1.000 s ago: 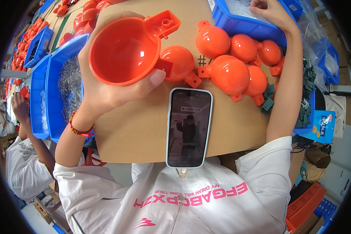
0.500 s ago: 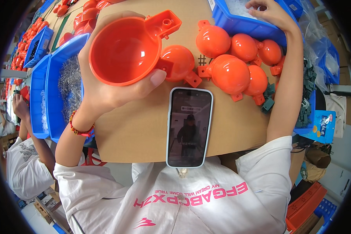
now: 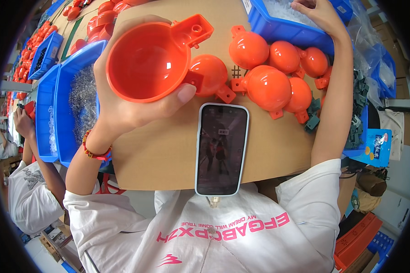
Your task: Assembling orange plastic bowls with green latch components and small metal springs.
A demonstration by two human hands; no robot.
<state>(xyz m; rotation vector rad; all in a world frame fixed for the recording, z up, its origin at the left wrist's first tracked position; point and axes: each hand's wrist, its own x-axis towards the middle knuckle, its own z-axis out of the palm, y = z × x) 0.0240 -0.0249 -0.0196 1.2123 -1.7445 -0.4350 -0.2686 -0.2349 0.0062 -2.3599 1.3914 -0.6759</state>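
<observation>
In my left hand is an orange-red plastic cup, round and hollow, with its open side facing up. My fingers wrap its outer side, and the thumb presses near a small lug. A square-ended arm with a hole sticks out at its upper right. My right hand is over a blue bin of small translucent plastic pieces. Its fingers are bent together at the fingertips; what lies between them, if anything, is too small to make out. Several matching orange-red cups lie dome up beyond the phone.
A phone with a lit screen lies at the cardboard's near edge. To the left, blue bins hold metal springs and clear rings. Dark green clips fill a bin at right. A co-worker's arm shows far left.
My left hand and the cup have shifted very slightly right and down. My right hand has moved a little up and right over the bin. The phone's picture has changed.
</observation>
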